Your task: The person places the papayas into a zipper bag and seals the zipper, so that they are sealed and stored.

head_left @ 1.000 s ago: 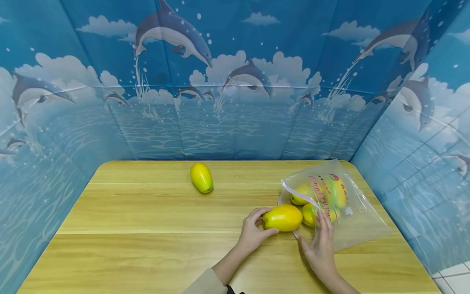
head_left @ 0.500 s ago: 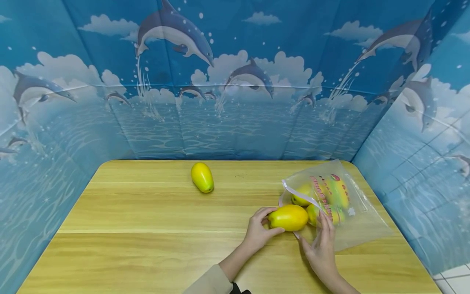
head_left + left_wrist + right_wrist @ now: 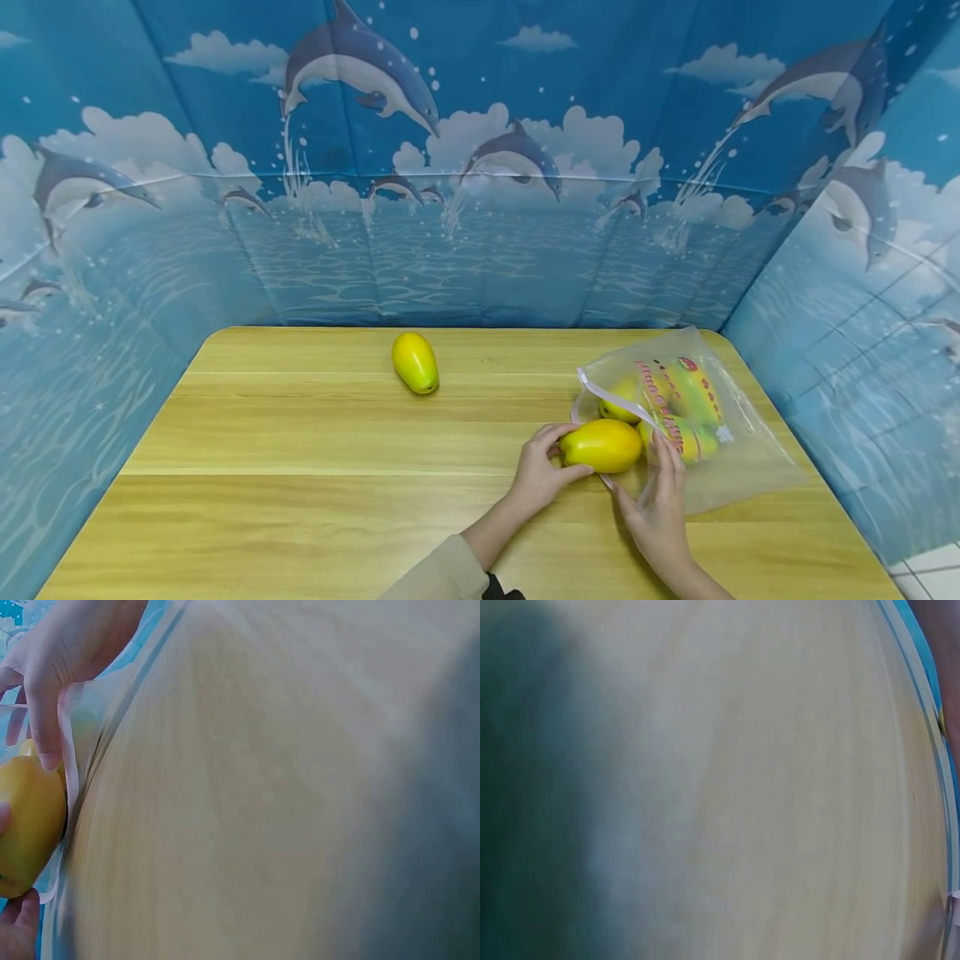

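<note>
Item: one yellow-green fruit (image 3: pixel 415 363), at eleven o'clock from the centre of the table (image 3: pixel 300 475). Item: your left hand (image 3: pixel 543 468), thumb and fingers curled round a yellow fruit (image 3: pixel 603 446) at three o'clock, in the bag's mouth. Item: your right hand (image 3: pixel 656 508), thumb and fingers spread at the rim. Item: clear bag (image 3: pixel 738 475), two o'clock, with bagged fruits (image 3: pixel 696 396).

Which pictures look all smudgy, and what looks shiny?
Head view: crisp, with glare on the clear bag and a shiny spot on the lone yellow fruit; left wrist view: a dark blurry patch at right; right wrist view: a dark, greenish blur at left, and the edge of the table looks bent.
</note>
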The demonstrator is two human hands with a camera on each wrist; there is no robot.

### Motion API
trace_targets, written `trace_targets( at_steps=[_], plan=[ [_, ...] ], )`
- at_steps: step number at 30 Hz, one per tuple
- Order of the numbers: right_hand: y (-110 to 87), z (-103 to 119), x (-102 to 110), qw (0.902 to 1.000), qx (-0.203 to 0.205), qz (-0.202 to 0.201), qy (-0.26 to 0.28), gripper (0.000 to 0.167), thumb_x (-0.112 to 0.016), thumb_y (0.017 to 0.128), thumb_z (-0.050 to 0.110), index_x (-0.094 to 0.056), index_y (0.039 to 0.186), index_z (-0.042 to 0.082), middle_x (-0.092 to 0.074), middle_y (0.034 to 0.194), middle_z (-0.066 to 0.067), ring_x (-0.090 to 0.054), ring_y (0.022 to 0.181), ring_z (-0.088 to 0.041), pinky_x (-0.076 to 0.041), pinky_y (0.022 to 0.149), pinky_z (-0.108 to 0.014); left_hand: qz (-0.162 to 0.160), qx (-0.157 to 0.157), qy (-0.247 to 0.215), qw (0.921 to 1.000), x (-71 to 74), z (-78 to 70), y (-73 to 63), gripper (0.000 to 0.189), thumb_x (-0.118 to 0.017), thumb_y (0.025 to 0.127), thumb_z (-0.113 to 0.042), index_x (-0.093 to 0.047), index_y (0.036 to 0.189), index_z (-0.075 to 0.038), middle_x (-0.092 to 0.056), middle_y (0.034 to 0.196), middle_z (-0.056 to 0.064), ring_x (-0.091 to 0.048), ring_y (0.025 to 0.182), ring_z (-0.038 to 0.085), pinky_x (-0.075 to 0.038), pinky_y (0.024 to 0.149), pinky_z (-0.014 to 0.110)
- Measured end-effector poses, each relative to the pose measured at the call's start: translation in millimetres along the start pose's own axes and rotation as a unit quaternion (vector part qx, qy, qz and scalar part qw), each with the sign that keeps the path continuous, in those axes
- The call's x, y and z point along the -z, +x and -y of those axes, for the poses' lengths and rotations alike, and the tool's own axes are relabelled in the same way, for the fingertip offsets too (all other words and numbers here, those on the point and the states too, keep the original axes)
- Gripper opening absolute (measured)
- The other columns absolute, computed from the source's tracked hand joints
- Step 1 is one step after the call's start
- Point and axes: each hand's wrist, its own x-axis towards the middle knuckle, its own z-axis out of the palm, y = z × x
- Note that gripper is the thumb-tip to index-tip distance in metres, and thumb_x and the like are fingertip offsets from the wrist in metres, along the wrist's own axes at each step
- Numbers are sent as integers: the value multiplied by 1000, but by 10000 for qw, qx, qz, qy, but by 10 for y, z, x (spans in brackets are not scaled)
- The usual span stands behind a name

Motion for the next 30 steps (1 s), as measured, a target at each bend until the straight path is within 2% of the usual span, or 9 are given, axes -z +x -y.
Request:
trace_targets(
  at_steps=[3, 6, 10, 13, 16, 21, 25, 28, 30],
  plan=[
    [-12, -15, 2, 10000, -53, 40, 58, 78, -66, 83, 18, -20, 139, -9, -20, 135, -32, -15, 130, -3, -13, 108, -12, 48, 63, -15, 10000, -8, -50, 3, 49, -74, 72, 1, -56, 116, 5, -56, 114, 20, -55, 104, 23, -52, 83, 27],
    [-16, -25, 2, 9999, -44, 48, 111, 83, -49, 85, 46, -20, 139, -10, -20, 136, -32, -14, 131, -4, -13, 109, -12, 72, 140, -33, 9999, -61, 28, 24, 49, -74, 73, -3, -56, 118, 3, -56, 116, 18, -54, 106, 21, -51, 84, 25],
    [-8, -25, 5, 9999, 107, 49, 120, 76, -65, 81, 14, -20, 138, -11, -21, 135, -33, -15, 131, -6, -13, 109, -14, 163, 258, -67, 9995, -131, 204, 63, 51, -74, 74, -10, -56, 121, -3, -55, 119, 12, -53, 108, 16, -48, 87, 21],
    [1, -16, 5, 9998, 190, 32, 47, 92, -70, 60, -18, -21, 137, -12, -22, 134, -33, -14, 132, -7, -13, 109, -13, 317, 266, -190, 9990, -149, 283, 84, 52, -73, 76, -13, -54, 123, -3, -53, 121, 12, -52, 110, 17, -47, 88, 19],
    [9, -6, 1, 9997, 245, -10, 0, 103, -69, 46, -28, -21, 136, -13, -22, 133, -34, -14, 132, -6, -13, 108, -12, 487, 191, -324, 9981, -149, 321, 90, 50, -70, 80, -12, -52, 126, -1, -51, 123, 13, -50, 114, 20, -46, 89, 20],
    [10, -2, 0, 9998, 222, -21, -18, 104, -70, 46, -29, -21, 137, -13, -23, 132, -34, -15, 131, -5, -14, 107, -11, 587, 79, -316, 9977, -135, 285, 87, 48, -66, 83, -11, -50, 126, 1, -48, 122, 14, -48, 114, 22, -45, 91, 23],
    [-2, -15, 8, 9999, 78, 47, 73, 76, -67, 82, 12, -21, 138, -11, -21, 135, -33, -15, 130, -4, -18, 105, -8, 538, 53, -327, 9980, -161, 285, 103, 48, -67, 82, -11, -51, 125, 0, -47, 122, 15, -48, 114, 22, -45, 91, 23],
    [-13, -30, 8, 9998, -16, 83, 173, 83, -49, 86, 46, -20, 138, -11, -20, 137, -32, -16, 130, -4, -21, 102, -6, 430, -152, -249, 9986, -205, 340, 125, 49, -69, 79, -10, -52, 124, 0, -49, 122, 16, -51, 111, 21, -48, 87, 21],
    [-16, -35, 5, 9997, -41, 88, 215, 84, -48, 86, 48, -20, 139, -11, -19, 137, -32, -16, 129, -4, -22, 101, -6, 317, -276, -140, 9990, -232, 366, 140, 49, -71, 77, -9, -53, 122, 0, -51, 121, 16, -53, 108, 20, -51, 82, 21]
  ],
)
